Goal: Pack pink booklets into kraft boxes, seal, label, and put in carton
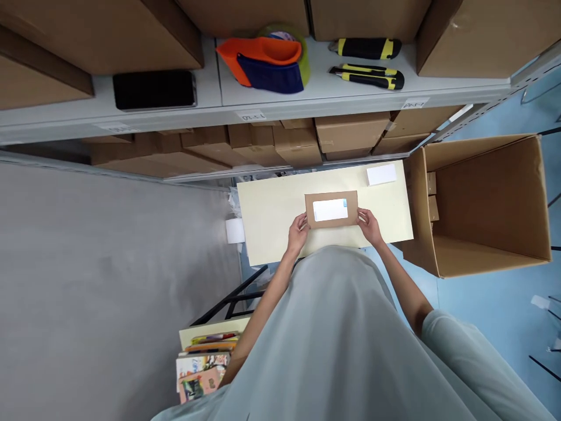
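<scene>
A small flat cardboard box [311,216] with a white label [330,210] on its top face lies over the pale yellow table [272,216]. My left hand [298,231] grips its left end, fingertips at the near corner. At the opposite end my right hand [369,225] holds the box by its edge, thumb and fingers closed on it. Whether the box rests on the tabletop or is slightly raised, I cannot tell. Just beyond my right hand, a stack of white labels or paper [381,174] sits at the table's far right.
A large open carton [491,199] with small boxes inside stands right of the table. Above, a shelf [263,105] bears a phone [154,90], an orange-and-blue tape dispenser [269,64] and two utility knives [368,49]. Books [201,368] lie at lower left.
</scene>
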`<state>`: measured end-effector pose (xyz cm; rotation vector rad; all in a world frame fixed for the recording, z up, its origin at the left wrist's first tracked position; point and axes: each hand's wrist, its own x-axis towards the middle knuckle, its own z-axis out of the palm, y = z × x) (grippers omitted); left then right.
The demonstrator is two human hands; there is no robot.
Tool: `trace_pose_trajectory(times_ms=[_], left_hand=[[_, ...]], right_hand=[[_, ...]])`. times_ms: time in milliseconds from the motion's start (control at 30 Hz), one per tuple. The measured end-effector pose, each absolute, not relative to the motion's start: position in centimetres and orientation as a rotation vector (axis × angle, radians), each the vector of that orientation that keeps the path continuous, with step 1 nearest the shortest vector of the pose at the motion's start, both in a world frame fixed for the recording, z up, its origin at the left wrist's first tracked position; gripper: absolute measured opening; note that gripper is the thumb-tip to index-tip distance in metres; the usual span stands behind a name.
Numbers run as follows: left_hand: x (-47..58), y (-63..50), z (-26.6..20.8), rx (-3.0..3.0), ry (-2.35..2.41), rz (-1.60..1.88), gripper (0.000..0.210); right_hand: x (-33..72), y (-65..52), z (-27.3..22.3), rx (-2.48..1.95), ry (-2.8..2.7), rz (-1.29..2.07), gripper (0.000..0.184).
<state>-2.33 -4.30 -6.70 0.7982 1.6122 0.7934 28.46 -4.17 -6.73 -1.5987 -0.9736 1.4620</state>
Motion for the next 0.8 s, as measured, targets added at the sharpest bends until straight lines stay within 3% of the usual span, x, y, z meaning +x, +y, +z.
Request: trace_pose_trajectory(times_ms=[300,567,667,800], left_hand=[[-0.5,-1.0,-5.1,1.270,1.922,0.757,0.038],[7.8,4.7,-2.3,1.697,1.647,0.637,0.034],[11.6,6.8,-2.6,1.652,1.488,0.637,0.034],[16.4,9.9,-5.1,1.440,1.406,0.601,0.049]], right_hand=[[33.1,-0.5,-6.1,-1.733,-1.237,1.219,0.046],[39.7,6.1,-6.4,-1.845,-1.668,0.905,0.031],[41.0,8.2,-6.9,-1.892,-1.728,0.924,0.034],[42.1,11.0,-7.8,-2.155,-1.570,0.981,0.050]])
